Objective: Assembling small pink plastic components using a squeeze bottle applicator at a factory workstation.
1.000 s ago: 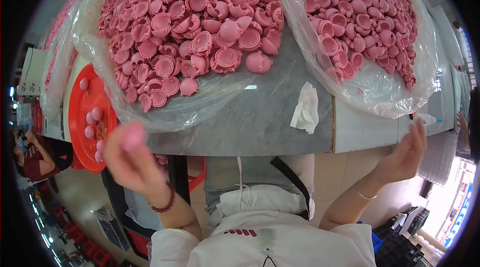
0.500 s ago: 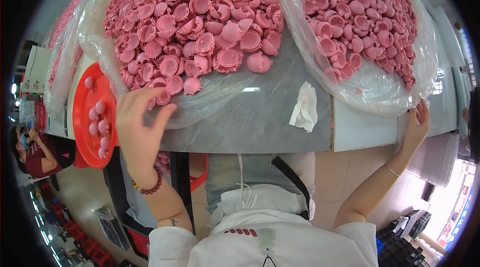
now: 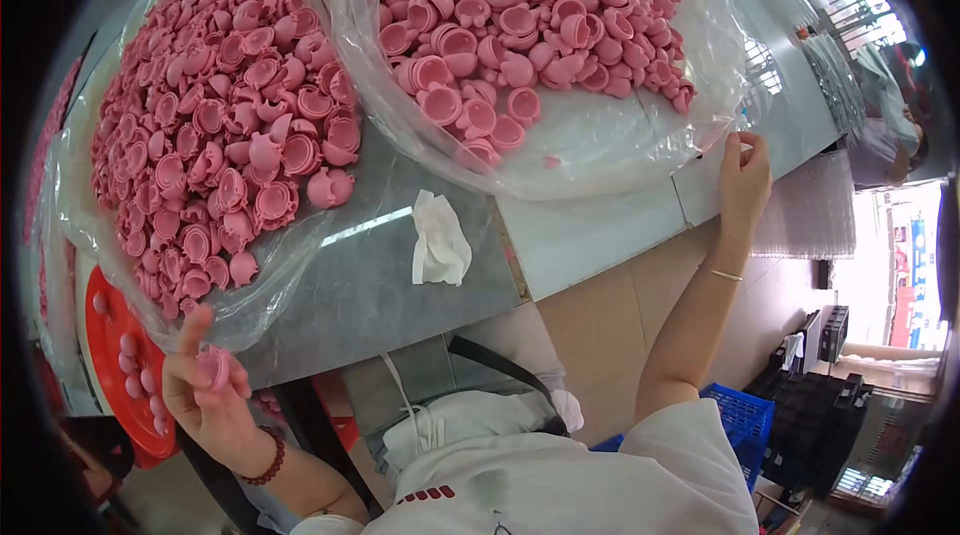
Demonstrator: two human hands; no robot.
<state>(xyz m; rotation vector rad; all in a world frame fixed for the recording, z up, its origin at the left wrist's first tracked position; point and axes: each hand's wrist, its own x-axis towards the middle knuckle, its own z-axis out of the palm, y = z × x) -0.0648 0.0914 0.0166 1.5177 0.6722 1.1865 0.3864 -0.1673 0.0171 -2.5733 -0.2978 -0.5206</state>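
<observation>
My left hand [image 3: 215, 405] is closed round a pink plastic half-shell [image 3: 213, 367], its index finger pointing up beside the left pile. That pile of pink half-shells [image 3: 225, 115] lies on clear plastic sheeting [image 3: 300, 280] on the grey tabletop. To its right, a second heap of pink half-shells [image 3: 530, 15] rests in an open clear plastic bag [image 3: 620, 160]. At the bag's right rim my right hand [image 3: 747, 180] is closed, fingertips pinched at the film; exactly what lies between them is hard to see.
A red oval tray [image 3: 105, 320] with several pink balls sits at the left table edge. A crumpled white tissue [image 3: 440, 240] lies on the grey tabletop [image 3: 375, 295]. Blue crate [image 3: 740, 425] and black crates stand at lower right. Another person [image 3: 890, 115] is at far right.
The view has swung right. My left hand, empty and spread by the pile before, now holds a pink half-shell near the front table edge. My right hand remains at the bag's rim.
</observation>
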